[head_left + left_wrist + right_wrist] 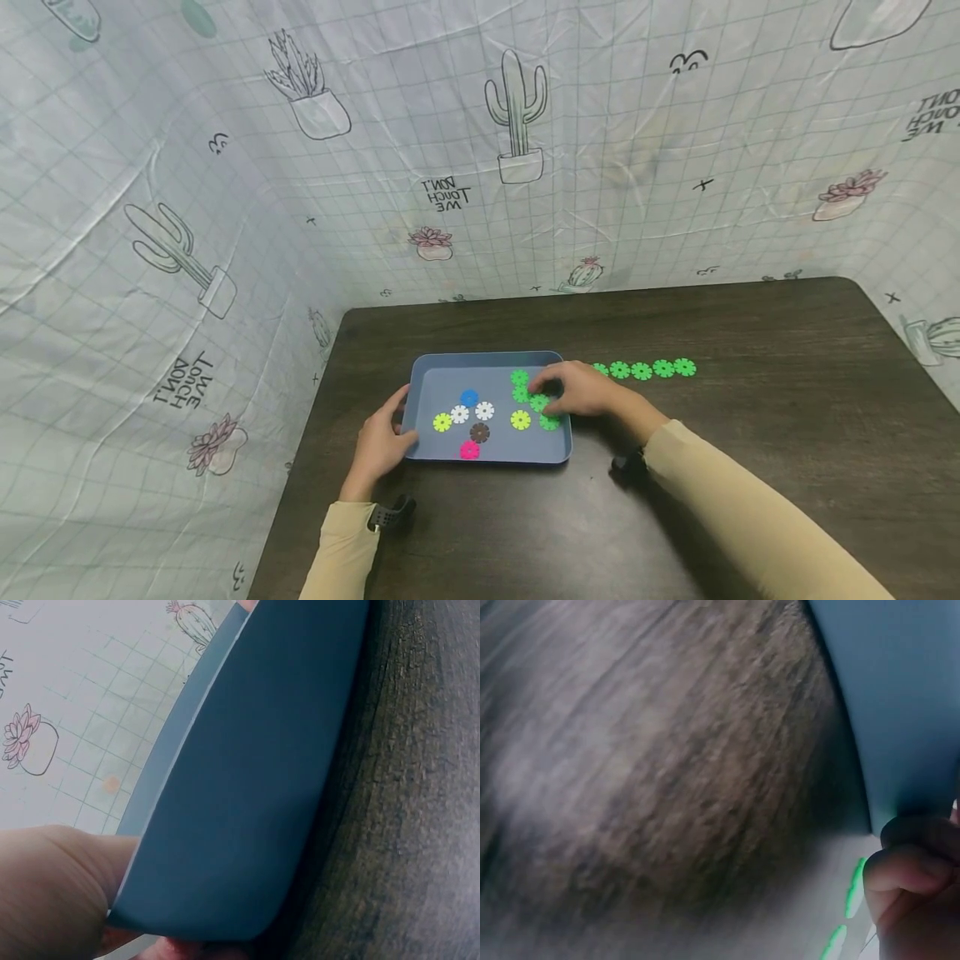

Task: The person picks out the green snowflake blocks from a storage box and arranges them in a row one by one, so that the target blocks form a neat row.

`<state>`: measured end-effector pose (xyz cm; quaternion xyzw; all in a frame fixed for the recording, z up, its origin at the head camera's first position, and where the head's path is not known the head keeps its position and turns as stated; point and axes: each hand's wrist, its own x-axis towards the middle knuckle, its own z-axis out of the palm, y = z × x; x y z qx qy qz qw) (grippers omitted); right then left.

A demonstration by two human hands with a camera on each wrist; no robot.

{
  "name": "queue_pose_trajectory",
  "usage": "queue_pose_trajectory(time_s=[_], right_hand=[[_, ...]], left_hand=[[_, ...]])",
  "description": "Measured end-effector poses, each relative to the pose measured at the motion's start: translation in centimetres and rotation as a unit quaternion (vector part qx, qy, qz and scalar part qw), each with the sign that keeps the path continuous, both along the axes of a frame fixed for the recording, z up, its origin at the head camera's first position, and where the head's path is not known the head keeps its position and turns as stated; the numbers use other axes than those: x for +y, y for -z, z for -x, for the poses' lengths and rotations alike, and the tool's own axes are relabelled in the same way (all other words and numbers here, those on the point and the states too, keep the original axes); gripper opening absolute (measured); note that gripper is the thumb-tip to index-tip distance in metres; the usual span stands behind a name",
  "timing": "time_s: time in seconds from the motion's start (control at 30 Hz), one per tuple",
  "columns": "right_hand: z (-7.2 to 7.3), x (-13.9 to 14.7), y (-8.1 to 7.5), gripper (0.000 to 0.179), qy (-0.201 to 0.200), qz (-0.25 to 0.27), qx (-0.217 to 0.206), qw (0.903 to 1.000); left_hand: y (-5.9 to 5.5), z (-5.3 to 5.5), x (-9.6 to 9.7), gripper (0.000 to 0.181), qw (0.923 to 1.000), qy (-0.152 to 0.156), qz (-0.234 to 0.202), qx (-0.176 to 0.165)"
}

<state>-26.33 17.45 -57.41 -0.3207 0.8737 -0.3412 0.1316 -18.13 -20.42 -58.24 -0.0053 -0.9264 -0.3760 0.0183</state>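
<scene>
A blue-grey tray (495, 361) lies on the table with loose flower-shaped discs in it. My left hand (380, 443) grips its left end, thumb at the near corner and fingers along the outer wall; the tray's side wall (232, 780) fills the left wrist view. Over the tray's right end is my right hand (581, 388), thumb and forefinger spread apart, fingertips right at the green discs (539, 403). The right wrist view shows its bent fingers (907, 871) beside the tray wall. Left of those lie a yellow disc (521, 420) and a white disc (485, 411).
A row of green discs (641, 371) lies on the dark wooden table (720, 433), right of the tray. Blue (469, 397), brown (480, 432) and pink discs (469, 450) are also in the tray. A cactus-print cloth (600, 167) hangs behind and beside the table.
</scene>
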Motion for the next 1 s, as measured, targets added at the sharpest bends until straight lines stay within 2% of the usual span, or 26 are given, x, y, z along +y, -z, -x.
queue_pose_trajectory(time_s=[0.27, 0.57, 0.83, 1.0], right_hand=[[0.2, -0.2, -0.1, 0.028, -0.007, -0.014, -0.027, 0.9995], [-0.4, -1.0, -0.1, 0.037, 0.016, -0.044, 0.023, 0.9986], [-0.6, -1.5, -0.6, 0.028, 0.034, -0.064, 0.020, 0.9972], [-0.5, -1.4, -0.3, 0.026, 0.037, -0.051, 0.014, 0.9979]], left_hand=[[0.1, 0.0, 0.0, 0.081, 1.0000, 0.000, 0.000, -0.003], [0.1, 0.1, 0.0, 0.082, 1.0000, -0.003, 0.003, -0.007], [0.0, 0.1, 0.0, 0.082, 1.0000, -0.005, 0.004, -0.007], [0.1, 0.0, 0.0, 0.081, 0.9999, -0.008, 0.005, -0.005]])
